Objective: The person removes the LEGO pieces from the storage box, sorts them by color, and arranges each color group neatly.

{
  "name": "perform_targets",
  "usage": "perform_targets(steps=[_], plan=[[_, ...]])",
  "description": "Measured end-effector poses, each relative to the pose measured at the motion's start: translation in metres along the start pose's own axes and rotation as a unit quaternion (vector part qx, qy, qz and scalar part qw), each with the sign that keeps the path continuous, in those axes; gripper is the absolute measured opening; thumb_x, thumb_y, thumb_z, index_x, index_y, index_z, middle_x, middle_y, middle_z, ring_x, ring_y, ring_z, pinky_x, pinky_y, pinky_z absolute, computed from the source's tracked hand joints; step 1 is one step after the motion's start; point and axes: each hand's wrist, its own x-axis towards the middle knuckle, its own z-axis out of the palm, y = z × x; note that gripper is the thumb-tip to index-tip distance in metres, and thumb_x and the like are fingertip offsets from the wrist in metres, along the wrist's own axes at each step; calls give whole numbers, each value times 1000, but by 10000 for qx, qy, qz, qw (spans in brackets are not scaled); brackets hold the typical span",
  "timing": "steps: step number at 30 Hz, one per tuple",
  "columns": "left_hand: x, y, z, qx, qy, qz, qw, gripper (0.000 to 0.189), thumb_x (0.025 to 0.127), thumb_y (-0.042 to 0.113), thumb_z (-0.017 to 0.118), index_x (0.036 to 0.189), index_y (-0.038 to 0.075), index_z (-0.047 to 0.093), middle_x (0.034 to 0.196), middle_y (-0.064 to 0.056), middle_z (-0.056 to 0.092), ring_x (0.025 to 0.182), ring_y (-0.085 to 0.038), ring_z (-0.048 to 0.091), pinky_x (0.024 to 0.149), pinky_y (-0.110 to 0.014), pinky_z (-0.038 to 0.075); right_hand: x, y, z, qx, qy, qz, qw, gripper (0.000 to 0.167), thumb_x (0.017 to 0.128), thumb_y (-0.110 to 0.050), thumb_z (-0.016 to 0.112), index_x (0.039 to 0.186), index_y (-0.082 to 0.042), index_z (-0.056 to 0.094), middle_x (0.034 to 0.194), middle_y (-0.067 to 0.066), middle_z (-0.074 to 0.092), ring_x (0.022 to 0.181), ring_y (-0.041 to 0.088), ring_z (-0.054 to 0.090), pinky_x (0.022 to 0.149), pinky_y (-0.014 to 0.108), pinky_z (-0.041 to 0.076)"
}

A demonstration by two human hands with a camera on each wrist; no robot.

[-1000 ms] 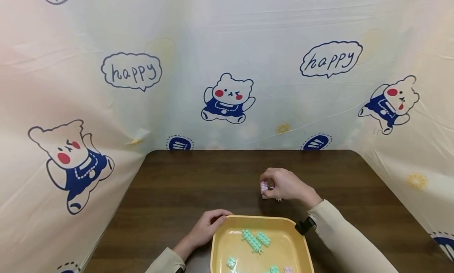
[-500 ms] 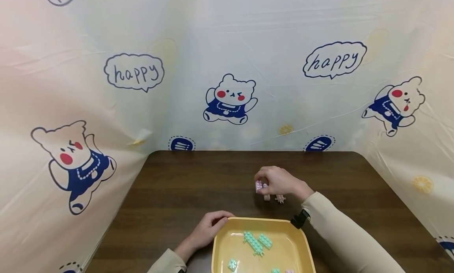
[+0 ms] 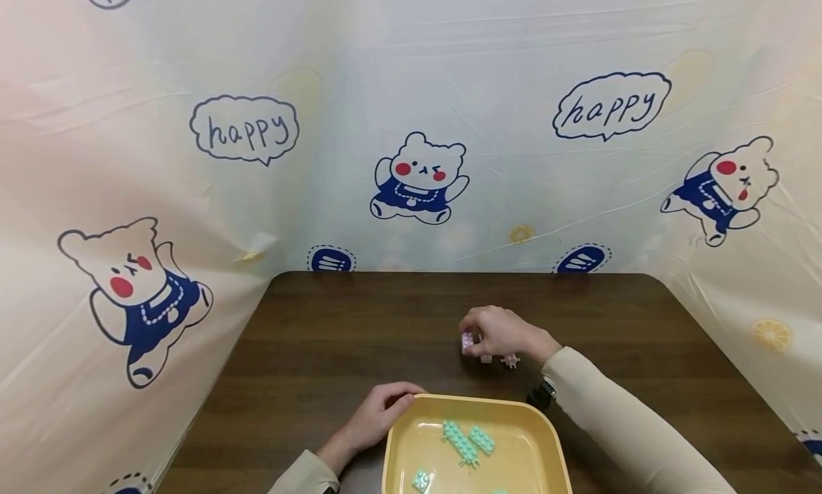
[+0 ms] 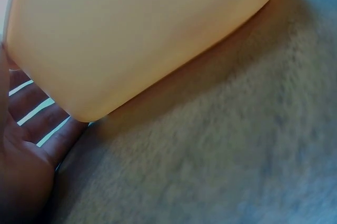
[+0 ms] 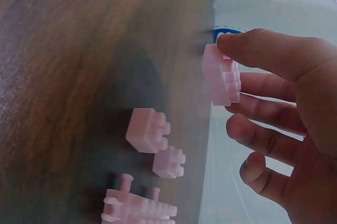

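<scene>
My right hand (image 3: 504,333) pinches a pink toy building brick (image 5: 215,76) between thumb and fingers, its studs turned towards the palm in the right wrist view. Close beside it on the table are two smaller pink bricks, one larger (image 5: 142,130) and one smaller (image 5: 167,162). A longer pink piece with pegs (image 5: 134,208) lies nearer the bottom edge of that view. At the far left corner of the yellow tray (image 3: 475,399), my left hand (image 3: 377,417) holds the rim, thumb along it and fingers against the outer wall (image 4: 137,39).
Inside the tray lie a long green brick piece (image 3: 459,442), a shorter green brick (image 3: 481,440) and a small green one (image 3: 421,480). The brown wooden table (image 3: 359,315) ends at a printed curtain (image 3: 347,194) behind and at both sides.
My right hand has shifted a little left with the pink brick, away from the other pink pieces, which now show more. The left hand stays on the tray.
</scene>
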Motion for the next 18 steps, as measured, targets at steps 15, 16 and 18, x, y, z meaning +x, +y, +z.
perform_targets(steps=[15,16,18], plan=[[-1,1,2,-7,80,228,9997,23,102,7,48,112,-2,67,106,-23,69,92,-27,68,75,-35,58,8,0,8,154,-284,268,9991,37,84,-38,75,111,-15,70,108,-5,65,92,10,58,81,31,53],[-1,1,1,-8,73,221,9997,23,102,7,48,112,-2,67,106,-23,69,92,-27,68,75,-35,58,9,1,9,155,-294,270,9991,37,83,-38,75,111,-15,71,108,-5,65,92,10,58,81,32,53],[-1,0,1,-2,53,162,9999,24,102,8,48,112,-2,67,106,-23,69,93,-27,68,75,-35,58,11,2,11,122,-323,274,9990,36,83,-38,76,111,-16,71,108,-5,65,92,10,58,81,32,53]])
